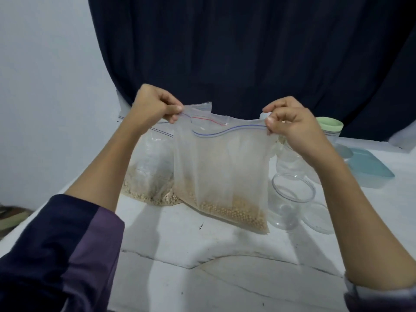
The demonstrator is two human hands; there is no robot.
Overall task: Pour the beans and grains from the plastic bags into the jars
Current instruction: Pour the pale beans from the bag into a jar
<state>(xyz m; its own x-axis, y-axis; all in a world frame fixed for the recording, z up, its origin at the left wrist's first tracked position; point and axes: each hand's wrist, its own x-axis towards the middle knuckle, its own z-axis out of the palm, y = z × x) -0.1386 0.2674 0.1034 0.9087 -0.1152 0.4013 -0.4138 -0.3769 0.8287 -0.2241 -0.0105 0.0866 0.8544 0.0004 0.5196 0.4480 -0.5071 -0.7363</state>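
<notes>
Dim, soft light; faint shadows; wide-angle edge distortion; slight blur.

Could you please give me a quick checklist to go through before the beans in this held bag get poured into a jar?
1. Bag held at both top corners: ok, left hand and right hand pinch the bag.
2. Zip seal open: cannot tell.
3. Beans settled at bottom: ok.
4. Open jar without lid, upright: ok.
5. Bag mouth over the jar: not ok, the jar stands to the right.
6. Other bag out of the way: ok.
</notes>
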